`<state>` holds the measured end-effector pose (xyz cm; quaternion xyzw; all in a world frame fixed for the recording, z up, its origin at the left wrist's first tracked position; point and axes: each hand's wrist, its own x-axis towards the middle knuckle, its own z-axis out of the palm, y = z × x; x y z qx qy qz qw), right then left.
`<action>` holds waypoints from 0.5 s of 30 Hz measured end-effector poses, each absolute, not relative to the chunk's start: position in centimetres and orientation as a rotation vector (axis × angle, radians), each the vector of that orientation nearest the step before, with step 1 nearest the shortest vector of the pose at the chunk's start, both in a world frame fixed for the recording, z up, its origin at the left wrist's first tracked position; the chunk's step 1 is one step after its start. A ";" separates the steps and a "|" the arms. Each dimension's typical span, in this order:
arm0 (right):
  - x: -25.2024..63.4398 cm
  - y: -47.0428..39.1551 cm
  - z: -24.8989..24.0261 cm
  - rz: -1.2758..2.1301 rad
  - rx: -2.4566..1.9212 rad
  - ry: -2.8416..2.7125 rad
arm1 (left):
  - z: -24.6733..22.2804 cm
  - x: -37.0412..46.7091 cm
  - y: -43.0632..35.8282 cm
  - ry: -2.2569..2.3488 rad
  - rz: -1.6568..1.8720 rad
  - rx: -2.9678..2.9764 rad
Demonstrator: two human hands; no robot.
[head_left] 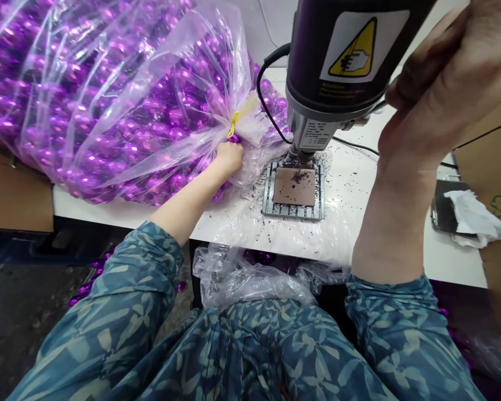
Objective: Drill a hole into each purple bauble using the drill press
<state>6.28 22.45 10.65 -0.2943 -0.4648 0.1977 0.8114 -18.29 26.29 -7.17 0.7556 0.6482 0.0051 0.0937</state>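
My left hand is making a fist at the neck of one clear bag, beneath its one yellow tie; I cannot tell what it is pinching. The bag is lying at left on the tabletop, bulging with uncountable purple balls. My right hand is hovering beside one black machine; whether it is clasping anything I cannot tell. Below, one slotted metal plate is carrying one brown board.
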 end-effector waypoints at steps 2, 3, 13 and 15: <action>6.3 22.1 10.7 0.430 -0.602 -1.028 | -7.0 -18.7 25.4 1.930 0.371 2.160; 6.3 21.9 10.7 0.439 -0.593 -1.039 | -6.8 -18.9 24.8 1.846 0.613 2.093; 5.7 21.5 11.3 0.441 -0.583 -1.020 | -6.9 -15.1 16.7 0.808 1.050 0.812; 5.6 21.3 11.3 0.457 -0.601 -1.018 | -7.7 -13.8 16.3 0.775 1.026 0.706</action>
